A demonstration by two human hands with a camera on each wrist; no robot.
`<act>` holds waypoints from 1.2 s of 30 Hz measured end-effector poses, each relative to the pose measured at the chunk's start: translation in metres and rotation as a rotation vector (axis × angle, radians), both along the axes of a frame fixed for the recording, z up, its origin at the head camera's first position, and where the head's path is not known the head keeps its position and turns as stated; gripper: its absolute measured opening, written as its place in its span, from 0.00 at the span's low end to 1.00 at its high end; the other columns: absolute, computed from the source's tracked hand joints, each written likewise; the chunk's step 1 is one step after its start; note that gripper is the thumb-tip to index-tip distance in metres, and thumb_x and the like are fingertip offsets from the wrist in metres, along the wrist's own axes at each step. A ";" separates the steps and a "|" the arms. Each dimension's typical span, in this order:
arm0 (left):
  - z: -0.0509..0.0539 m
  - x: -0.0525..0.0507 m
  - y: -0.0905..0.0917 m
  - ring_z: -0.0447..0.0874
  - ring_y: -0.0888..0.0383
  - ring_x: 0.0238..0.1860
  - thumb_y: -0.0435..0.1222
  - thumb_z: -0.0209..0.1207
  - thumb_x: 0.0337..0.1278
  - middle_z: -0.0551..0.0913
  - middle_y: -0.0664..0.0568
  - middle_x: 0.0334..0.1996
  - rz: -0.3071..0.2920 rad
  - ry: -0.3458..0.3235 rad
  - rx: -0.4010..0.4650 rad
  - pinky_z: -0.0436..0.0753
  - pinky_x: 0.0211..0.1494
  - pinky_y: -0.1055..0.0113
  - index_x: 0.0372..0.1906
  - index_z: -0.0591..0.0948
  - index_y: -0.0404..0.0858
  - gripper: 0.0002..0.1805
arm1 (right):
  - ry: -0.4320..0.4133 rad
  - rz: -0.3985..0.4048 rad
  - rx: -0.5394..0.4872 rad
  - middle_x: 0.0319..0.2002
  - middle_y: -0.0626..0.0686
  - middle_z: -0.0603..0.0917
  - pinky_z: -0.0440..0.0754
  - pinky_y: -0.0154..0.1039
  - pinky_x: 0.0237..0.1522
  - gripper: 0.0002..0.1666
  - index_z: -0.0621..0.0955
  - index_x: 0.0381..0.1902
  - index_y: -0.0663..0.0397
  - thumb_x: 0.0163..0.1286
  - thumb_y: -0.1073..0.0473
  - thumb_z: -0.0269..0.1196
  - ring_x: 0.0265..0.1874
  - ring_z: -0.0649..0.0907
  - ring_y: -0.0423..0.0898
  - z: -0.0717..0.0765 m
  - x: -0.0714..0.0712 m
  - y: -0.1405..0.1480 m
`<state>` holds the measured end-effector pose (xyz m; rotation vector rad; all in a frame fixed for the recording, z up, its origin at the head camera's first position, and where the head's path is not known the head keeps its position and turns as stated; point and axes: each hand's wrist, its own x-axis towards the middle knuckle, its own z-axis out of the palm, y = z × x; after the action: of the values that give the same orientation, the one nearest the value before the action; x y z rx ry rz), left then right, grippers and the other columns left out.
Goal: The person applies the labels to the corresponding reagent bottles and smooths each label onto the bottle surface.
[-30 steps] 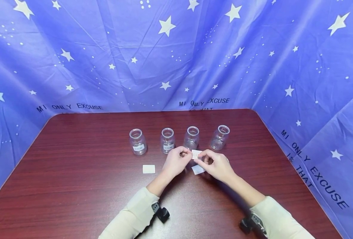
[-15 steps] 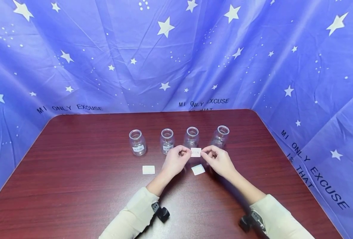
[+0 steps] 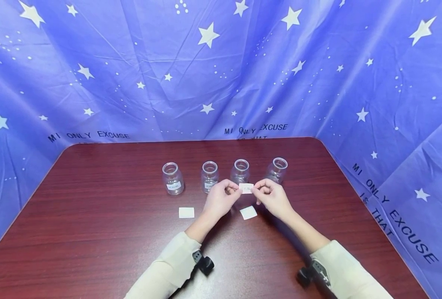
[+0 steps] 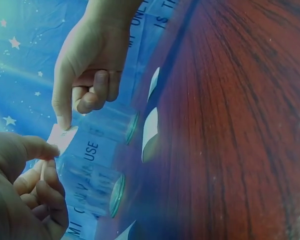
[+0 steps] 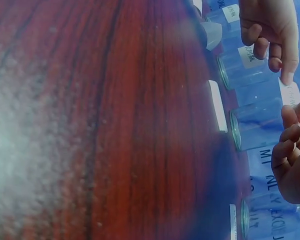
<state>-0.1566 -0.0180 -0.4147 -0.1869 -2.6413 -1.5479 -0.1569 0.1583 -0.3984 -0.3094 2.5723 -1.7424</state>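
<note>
A small white label [image 3: 246, 188] with dark writing is stretched between my two hands, just in front of the third glass jar [image 3: 241, 167] from the left. My left hand [image 3: 220, 197] pinches its left edge between thumb and forefinger. At the opposite edge, my right hand [image 3: 275, 199] pinches it likewise. In the right wrist view the label [image 5: 289, 92] stands close to a jar [image 5: 257, 125]; whether they touch I cannot tell. The left jar [image 3: 173, 178] and the second jar [image 3: 209, 172] each bear a white written label. The right jar [image 3: 278, 168] is partly covered by my right hand.
On the dark red wooden table [image 3: 105, 232] lie a white paper piece [image 3: 186, 212] at left and another [image 3: 248, 212] below the hands. A further white slip [image 5: 233, 220] shows low in the right wrist view. A blue starry curtain [image 3: 150, 62] hangs behind.
My right fingers have shifted from over the label to its right edge, so its writing faces up more fully. Both hands have risen slightly. The jars have stayed in place.
</note>
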 end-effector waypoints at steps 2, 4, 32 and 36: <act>0.000 -0.001 0.001 0.72 0.66 0.24 0.40 0.61 0.50 0.80 0.57 0.22 0.032 0.001 -0.064 0.72 0.30 0.72 0.32 0.81 0.43 0.05 | 0.009 0.004 0.001 0.12 0.56 0.74 0.59 0.26 0.14 0.06 0.75 0.34 0.70 0.63 0.69 0.59 0.12 0.73 0.44 0.000 -0.001 -0.001; -0.001 -0.002 0.002 0.73 0.66 0.23 0.41 0.60 0.50 0.80 0.59 0.22 0.059 -0.001 -0.124 0.71 0.29 0.71 0.32 0.81 0.46 0.05 | 0.028 0.012 0.008 0.12 0.60 0.74 0.58 0.26 0.14 0.05 0.75 0.34 0.71 0.62 0.70 0.59 0.13 0.75 0.47 0.000 -0.002 -0.002; -0.008 -0.017 0.011 0.80 0.59 0.25 0.41 0.58 0.55 0.79 0.56 0.24 0.143 0.096 -0.456 0.76 0.28 0.64 0.31 0.80 0.44 0.05 | 0.076 -0.010 0.050 0.09 0.48 0.73 0.60 0.28 0.16 0.06 0.75 0.33 0.63 0.63 0.64 0.61 0.12 0.75 0.45 -0.044 -0.040 -0.001; -0.008 -0.017 0.012 0.80 0.58 0.24 0.42 0.58 0.56 0.79 0.55 0.23 0.157 0.130 -0.470 0.76 0.27 0.64 0.30 0.80 0.43 0.06 | 0.089 -0.012 0.058 0.09 0.51 0.73 0.61 0.28 0.16 0.06 0.76 0.33 0.63 0.62 0.65 0.62 0.12 0.75 0.47 -0.045 -0.041 -0.001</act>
<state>-0.1733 -0.0062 -0.4232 -0.0969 -2.7875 -0.8221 -0.1976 0.1573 -0.4435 -0.3790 2.6858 -1.6914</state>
